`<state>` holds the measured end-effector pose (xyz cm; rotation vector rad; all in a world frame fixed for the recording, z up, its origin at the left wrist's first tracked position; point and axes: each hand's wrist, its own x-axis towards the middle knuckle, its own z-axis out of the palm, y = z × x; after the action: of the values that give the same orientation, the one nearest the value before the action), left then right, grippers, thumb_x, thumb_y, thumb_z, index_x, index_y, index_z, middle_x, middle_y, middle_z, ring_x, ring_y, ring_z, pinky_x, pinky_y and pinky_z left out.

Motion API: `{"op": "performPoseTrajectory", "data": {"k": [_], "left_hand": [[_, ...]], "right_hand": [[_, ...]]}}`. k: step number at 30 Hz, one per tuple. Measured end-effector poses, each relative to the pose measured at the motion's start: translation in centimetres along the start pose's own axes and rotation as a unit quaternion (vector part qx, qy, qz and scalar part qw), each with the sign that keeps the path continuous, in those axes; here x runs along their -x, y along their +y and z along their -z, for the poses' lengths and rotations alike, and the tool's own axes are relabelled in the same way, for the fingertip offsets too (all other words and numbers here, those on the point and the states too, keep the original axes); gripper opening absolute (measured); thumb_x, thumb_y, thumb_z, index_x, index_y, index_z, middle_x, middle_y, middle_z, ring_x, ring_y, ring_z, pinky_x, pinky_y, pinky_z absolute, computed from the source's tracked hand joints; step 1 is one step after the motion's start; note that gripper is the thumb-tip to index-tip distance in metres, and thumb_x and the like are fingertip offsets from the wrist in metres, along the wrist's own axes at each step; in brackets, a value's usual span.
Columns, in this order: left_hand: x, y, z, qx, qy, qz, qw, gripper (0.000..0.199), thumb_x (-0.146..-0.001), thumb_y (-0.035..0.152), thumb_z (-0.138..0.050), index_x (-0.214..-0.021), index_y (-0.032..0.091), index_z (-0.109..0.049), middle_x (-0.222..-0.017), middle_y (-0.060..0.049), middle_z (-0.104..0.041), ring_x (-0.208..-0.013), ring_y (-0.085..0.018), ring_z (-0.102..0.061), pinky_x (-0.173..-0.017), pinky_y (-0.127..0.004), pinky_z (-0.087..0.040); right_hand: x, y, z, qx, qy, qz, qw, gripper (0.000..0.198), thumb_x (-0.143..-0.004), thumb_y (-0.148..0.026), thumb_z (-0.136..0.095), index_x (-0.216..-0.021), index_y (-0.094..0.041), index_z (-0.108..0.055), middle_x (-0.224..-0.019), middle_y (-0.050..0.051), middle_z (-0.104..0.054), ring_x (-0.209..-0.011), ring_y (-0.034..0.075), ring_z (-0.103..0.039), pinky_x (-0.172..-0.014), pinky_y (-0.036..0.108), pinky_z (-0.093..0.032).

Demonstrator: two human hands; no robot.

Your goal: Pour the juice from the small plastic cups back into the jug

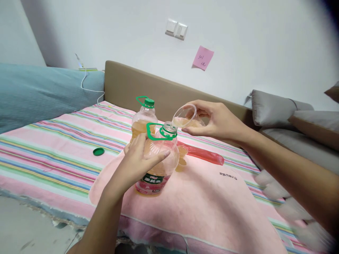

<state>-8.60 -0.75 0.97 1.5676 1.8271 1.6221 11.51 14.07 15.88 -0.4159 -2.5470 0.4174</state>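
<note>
My right hand (209,120) is closed round a clear plastic cup (185,116), tilted so its rim meets the mouth of an uncapped juice bottle (159,158). Pale yellow liquid lies along the cup's lower side. My left hand (140,155) wraps the bottle's upper body, just under its green carry ring (161,135). That bottle stands upright with a pink and dark green label. Behind it, a second bottle (144,120) of yellow juice wears its green cap. Partly hidden to the right of the front bottle are cups of yellow liquid (182,163).
A loose green cap (99,151) lies on the striped sheet (53,148) at left. The bottle stands on a pink mat (212,204). A red plastic sleeve (206,153) lies behind. Several clear cups (288,208) are at right, near grey cushions (280,109).
</note>
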Motion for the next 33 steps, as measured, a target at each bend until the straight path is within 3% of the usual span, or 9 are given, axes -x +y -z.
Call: {"op": "performPoseTrajectory", "data": {"k": [8, 19, 33], "left_hand": [[0.0, -0.6, -0.1, 0.031, -0.001, -0.008, 0.999, 0.06, -0.085, 0.067, -0.082, -0.128, 0.029, -0.065, -0.14, -0.012, -0.069, -0.14, -0.042, -0.059, -0.119, -0.062, -0.046], [0.0, -0.5, -0.1, 0.027, 0.002, 0.002, 1.0, 0.062, -0.083, 0.069, -0.08, -0.127, 0.027, -0.065, -0.137, -0.011, -0.069, -0.137, -0.039, -0.061, -0.119, -0.064, -0.045], [-0.1, -0.7, -0.1, 0.034, -0.005, -0.007, 0.999, 0.061, -0.084, 0.068, -0.081, -0.128, 0.029, -0.065, -0.142, -0.012, -0.068, -0.143, -0.042, -0.059, -0.119, -0.062, -0.047]], "right_hand": [[-0.4, -0.5, 0.4, 0.008, -0.02, 0.005, 1.0, 0.045, -0.076, -0.04, -0.092, -0.116, -0.025, -0.079, -0.108, 0.005, -0.081, -0.097, 0.025, -0.076, -0.088, 0.04, -0.063], [-1.1, -0.7, 1.0, 0.055, -0.042, 0.021, 0.997, 0.047, -0.078, -0.045, -0.09, -0.118, -0.023, -0.079, -0.098, 0.004, -0.078, -0.085, 0.021, -0.07, -0.075, 0.034, -0.056], [-1.2, -0.5, 1.1, 0.065, -0.037, 0.036, 0.997, 0.048, -0.078, -0.044, -0.088, -0.12, -0.022, -0.079, -0.099, 0.004, -0.08, -0.088, 0.022, -0.073, -0.078, 0.035, -0.056]]}}
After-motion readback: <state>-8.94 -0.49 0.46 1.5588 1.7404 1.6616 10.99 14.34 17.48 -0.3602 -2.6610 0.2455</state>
